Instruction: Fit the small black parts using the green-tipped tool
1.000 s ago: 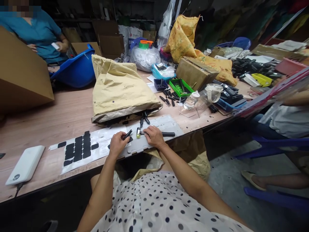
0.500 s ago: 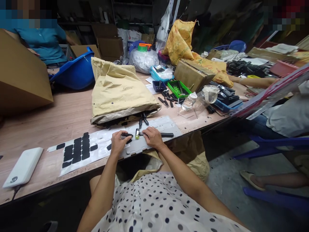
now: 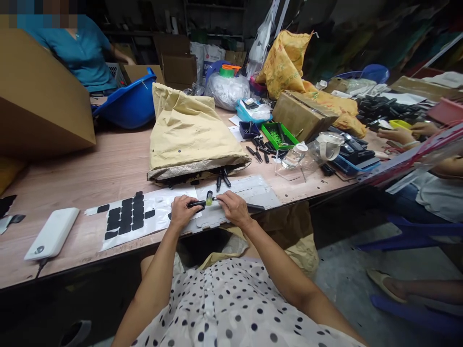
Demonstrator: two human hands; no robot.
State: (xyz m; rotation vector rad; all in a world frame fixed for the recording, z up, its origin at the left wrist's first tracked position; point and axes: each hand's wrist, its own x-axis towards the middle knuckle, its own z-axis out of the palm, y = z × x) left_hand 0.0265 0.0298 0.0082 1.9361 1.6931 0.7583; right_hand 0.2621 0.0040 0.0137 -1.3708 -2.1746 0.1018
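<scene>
My left hand (image 3: 182,211) is closed around a small black stick-shaped part (image 3: 196,204), held flat on a grey plastic sheet (image 3: 253,189) near the table's front edge. My right hand (image 3: 233,206) grips a small hammer (image 3: 209,197) with a yellow-green head and a black handle; the head sits right at the tip of the black part. To the left lies a white backing sheet with several black pads (image 3: 126,220). Behind my hands a tan paper sack (image 3: 188,140) lies open, with more black parts (image 3: 221,180) spilling from its mouth.
A white power bank (image 3: 52,233) lies at the left front edge. A cardboard box (image 3: 39,96) and blue tub (image 3: 126,103) stand at the back left by a person in a teal top. A green tray (image 3: 278,134), a brown box (image 3: 300,113) and another person's hands (image 3: 401,135) are on the right.
My left hand has turned the black part from tilted upward to lying flat, and the hammer head has come up against its tip. The view has shifted slightly.
</scene>
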